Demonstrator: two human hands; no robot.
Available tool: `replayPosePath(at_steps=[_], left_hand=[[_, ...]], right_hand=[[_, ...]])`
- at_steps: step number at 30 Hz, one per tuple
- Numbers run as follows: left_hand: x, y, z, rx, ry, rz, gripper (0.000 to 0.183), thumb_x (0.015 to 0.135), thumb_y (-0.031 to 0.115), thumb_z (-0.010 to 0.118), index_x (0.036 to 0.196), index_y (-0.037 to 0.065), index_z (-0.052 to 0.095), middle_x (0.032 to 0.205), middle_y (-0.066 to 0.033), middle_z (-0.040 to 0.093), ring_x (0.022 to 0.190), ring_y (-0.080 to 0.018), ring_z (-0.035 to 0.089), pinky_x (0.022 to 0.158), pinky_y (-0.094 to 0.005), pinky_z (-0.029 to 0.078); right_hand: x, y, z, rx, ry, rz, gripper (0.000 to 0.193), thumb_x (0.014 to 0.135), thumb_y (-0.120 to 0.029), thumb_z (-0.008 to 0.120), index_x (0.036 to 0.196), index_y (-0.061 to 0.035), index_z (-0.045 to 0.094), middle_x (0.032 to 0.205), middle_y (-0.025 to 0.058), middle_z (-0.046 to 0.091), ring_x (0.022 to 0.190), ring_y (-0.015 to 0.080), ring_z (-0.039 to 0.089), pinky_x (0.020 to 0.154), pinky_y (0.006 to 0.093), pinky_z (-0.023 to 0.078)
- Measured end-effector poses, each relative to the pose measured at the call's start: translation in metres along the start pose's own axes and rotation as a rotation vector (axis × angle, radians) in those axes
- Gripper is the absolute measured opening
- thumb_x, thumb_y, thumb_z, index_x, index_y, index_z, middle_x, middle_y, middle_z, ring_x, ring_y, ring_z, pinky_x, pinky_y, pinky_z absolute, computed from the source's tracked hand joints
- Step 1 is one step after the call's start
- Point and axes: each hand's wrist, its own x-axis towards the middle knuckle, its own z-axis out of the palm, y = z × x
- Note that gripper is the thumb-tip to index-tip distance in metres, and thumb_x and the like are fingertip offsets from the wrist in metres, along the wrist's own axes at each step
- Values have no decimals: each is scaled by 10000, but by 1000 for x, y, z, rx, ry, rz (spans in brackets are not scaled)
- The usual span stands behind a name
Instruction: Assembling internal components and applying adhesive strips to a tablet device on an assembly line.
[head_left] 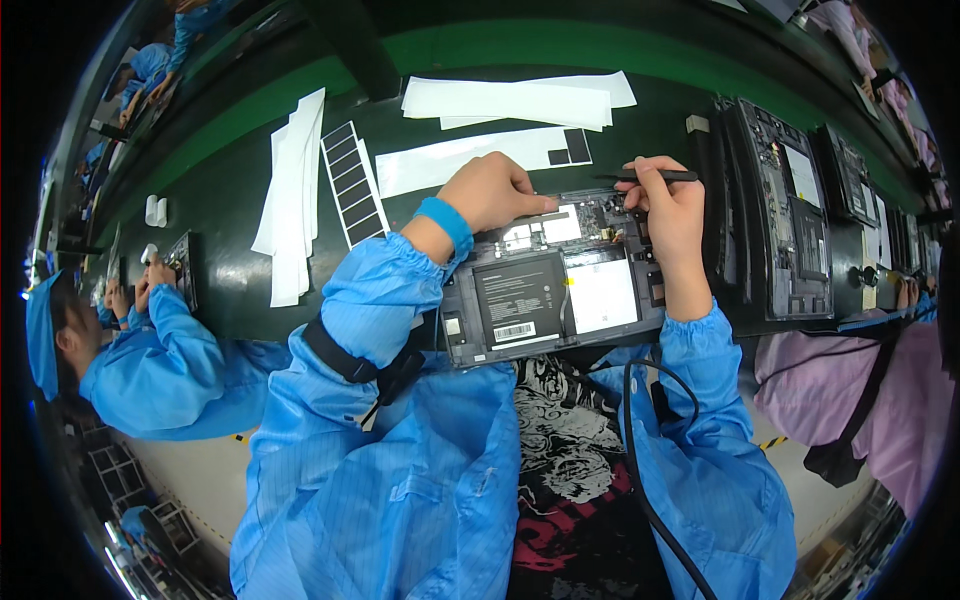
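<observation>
An opened laptop base (555, 335) lies in front of me, tilted slightly, with a black battery (522, 303), a white panel beside it and a circuit board (600, 213) along its far side. My left hand (488, 190), wearing a blue wrist strap (447, 226), is at the far edge. Its fingers are curled and its thumb touches the board; anything within the fingers is hidden. My right hand (672, 205) pinches black tweezers (668, 176) over the board's far right corner, tips pointing left.
White sheets (293, 200) and a strip of black stickers (354, 184) lie left; more sheets (520, 100) lie beyond the laptop. Another opened laptop base (785, 200) stands right. A black cable (632, 450) hangs by my right arm. Co-workers sit left (170, 370) and right (860, 400).
</observation>
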Motion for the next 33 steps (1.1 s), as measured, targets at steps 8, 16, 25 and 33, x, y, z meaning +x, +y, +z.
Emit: replayPosePath(at_steps=[8, 16, 25, 33], left_hand=[[-22, 6, 8, 368, 245, 161, 458, 777, 452, 750, 955, 31, 713, 1007, -190, 673, 970, -336, 637, 842, -409, 520], [-189, -38, 28, -415, 267, -18, 747, 935, 293, 637, 1487, -20, 244, 1419, -240, 423, 1312, -321, 449, 1064, -388, 393], [-208, -35, 34, -969, 285, 178, 847, 913, 47, 619, 1512, -79, 34, 1553, -245, 222, 1420, -268, 284, 1156, -355, 233], [-280, -110, -97, -685, 1010, -53, 704, 903, 189, 671, 1431, -122, 324, 1409, -246, 466, 1275, -265, 486, 1061, -334, 374]], right_hand=[[9, 6, -8, -19, 246, -46, 360, 1011, -285, 538, 1030, 57, 648, 862, 144, 707, 717, 123, 653, 653, 239, 462], [-94, -1, -45, -89, 117, 121, 401, 1064, -274, 380, 1354, -12, 467, 1387, 179, 520, 1311, 262, 475, 1085, 376, 352], [-107, -1, -23, -205, 36, -26, 306, 950, 109, 405, 1220, 32, 526, 1379, 189, 532, 1247, 209, 527, 1038, 294, 392], [-53, -70, 208, -111, -283, -355, 306, 876, 32, 548, 1178, -13, 570, 1230, 152, 600, 1223, 244, 539, 1035, 343, 402]])
